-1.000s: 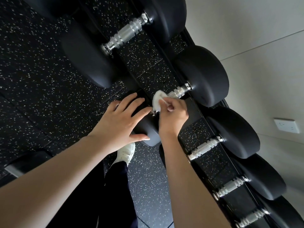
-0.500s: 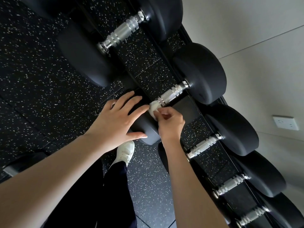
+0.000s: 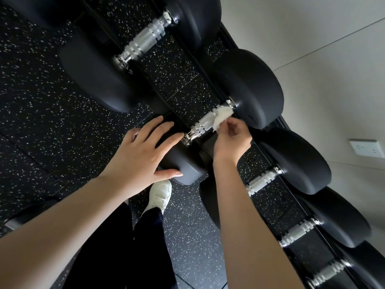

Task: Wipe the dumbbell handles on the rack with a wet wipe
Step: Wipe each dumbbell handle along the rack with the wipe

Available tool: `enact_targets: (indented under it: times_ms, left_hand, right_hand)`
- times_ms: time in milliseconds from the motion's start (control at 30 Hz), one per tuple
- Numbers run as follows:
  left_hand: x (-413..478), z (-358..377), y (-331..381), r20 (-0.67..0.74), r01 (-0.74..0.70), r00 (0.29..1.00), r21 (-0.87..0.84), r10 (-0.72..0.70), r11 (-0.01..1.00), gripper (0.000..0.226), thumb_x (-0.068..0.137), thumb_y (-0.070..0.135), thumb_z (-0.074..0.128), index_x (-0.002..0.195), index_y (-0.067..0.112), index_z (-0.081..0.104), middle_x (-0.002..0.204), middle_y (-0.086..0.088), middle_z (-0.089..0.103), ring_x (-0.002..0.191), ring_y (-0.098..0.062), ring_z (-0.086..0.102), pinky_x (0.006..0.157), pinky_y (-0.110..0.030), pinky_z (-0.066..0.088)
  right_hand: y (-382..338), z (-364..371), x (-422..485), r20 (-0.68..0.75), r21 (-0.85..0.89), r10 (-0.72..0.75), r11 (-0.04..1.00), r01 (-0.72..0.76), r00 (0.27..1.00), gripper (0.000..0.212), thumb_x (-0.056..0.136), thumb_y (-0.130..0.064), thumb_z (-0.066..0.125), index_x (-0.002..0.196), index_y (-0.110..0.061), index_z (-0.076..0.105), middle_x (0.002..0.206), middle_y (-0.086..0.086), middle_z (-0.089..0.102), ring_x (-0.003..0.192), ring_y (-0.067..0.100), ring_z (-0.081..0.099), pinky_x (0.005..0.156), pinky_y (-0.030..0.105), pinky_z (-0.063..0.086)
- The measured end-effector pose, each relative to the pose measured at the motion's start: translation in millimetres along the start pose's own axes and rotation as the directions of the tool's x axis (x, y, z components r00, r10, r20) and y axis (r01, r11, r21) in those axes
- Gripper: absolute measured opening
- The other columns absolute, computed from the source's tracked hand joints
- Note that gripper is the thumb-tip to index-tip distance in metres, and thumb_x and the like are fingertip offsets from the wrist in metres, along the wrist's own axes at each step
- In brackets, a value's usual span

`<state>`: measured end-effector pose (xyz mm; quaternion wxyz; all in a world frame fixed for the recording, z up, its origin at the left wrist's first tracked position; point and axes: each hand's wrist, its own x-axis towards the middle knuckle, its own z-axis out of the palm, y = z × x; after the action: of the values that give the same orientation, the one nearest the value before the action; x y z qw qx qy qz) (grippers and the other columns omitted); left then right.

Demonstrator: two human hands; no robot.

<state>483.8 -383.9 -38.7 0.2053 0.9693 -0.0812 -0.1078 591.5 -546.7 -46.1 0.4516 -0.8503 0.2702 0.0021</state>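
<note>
A row of black dumbbells with knurled chrome handles lies on a dark rack [image 3: 210, 149]. My right hand [image 3: 231, 140] pinches a crumpled white wet wipe [image 3: 221, 117] against the far end of one chrome handle [image 3: 203, 124], next to its far black head [image 3: 250, 88]. My left hand [image 3: 141, 155] rests flat, fingers spread, on the near head [image 3: 183, 163] of that same dumbbell. The handle's near and middle parts show bare.
A bigger dumbbell's handle [image 3: 145, 40] lies farther along the rack; smaller ones [image 3: 262, 181] run down to the lower right. A pale wall with a socket plate [image 3: 365, 148] is right. Below lie speckled black floor, my white shoe [image 3: 159, 195] and dark trousers.
My right hand slid the wipe along the handle from its near end, by my left fingers, to the far end beside the far head. My left hand stayed on the near head.
</note>
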Motion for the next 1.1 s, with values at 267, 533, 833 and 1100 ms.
enact_targets:
  times_ms: [267, 533, 833, 1100]
  left_hand:
    - [0, 0, 0, 0.008, 0.006, 1.000, -0.004, -0.006, 1.000, 0.076, 0.079, 0.068, 0.036, 0.138, 0.020, 0.044, 0.143, -0.009, 0.044, 0.137, -0.029, 0.032, 0.095, -0.049, 0.038]
    - [0, 3, -1, 0.002, 0.001, 1.000, 0.011, -0.001, 1.000, 0.076, 0.079, 0.068, 0.039, 0.138, 0.020, 0.042, 0.144, -0.009, 0.043, 0.138, -0.029, 0.033, 0.094, -0.048, 0.036]
    - [0, 3, 0, -0.011, -0.004, 1.000, 0.015, 0.005, 1.000, 0.075, 0.081, 0.066, 0.036, 0.138, 0.019, 0.043, 0.144, -0.010, 0.042, 0.137, -0.031, 0.033, 0.093, -0.049, 0.035]
    - [0, 4, 1, -0.012, 0.002, 1.000, 0.023, -0.002, 1.000, 0.075, 0.081, 0.066, 0.036, 0.139, 0.019, 0.041, 0.146, -0.010, 0.041, 0.138, -0.031, 0.032, 0.094, -0.050, 0.035]
  right_hand:
    - [6, 8, 20, 0.021, 0.189, 0.117, 0.975, -0.119, 0.993, 0.024, 0.086, 0.003, 0.056, 0.083, -0.021, 0.058, 0.094, 0.003, 0.067, 0.090, 0.014, 0.066, 0.085, 0.037, 0.055]
    - [7, 7, 26, 0.316, 0.631, 0.188, 0.690, -0.354, 0.930, 0.030, 0.083, 0.022, 0.046, 0.093, -0.006, 0.051, 0.089, 0.006, 0.062, 0.084, 0.014, 0.062, 0.084, 0.030, 0.053]
    - [21, 5, 32, 0.455, 0.619, 0.092, 0.682, -0.389, 0.886, 0.037, 0.080, 0.026, 0.045, 0.097, -0.007, 0.050, 0.084, 0.005, 0.066, 0.087, 0.016, 0.064, 0.089, 0.035, 0.052]
    - [25, 8, 34, 0.507, 0.596, 0.031, 0.709, -0.377, 0.861, 0.038, 0.078, 0.025, 0.049, 0.093, -0.010, 0.049, 0.075, -0.003, 0.069, 0.079, 0.011, 0.064, 0.084, 0.034, 0.052]
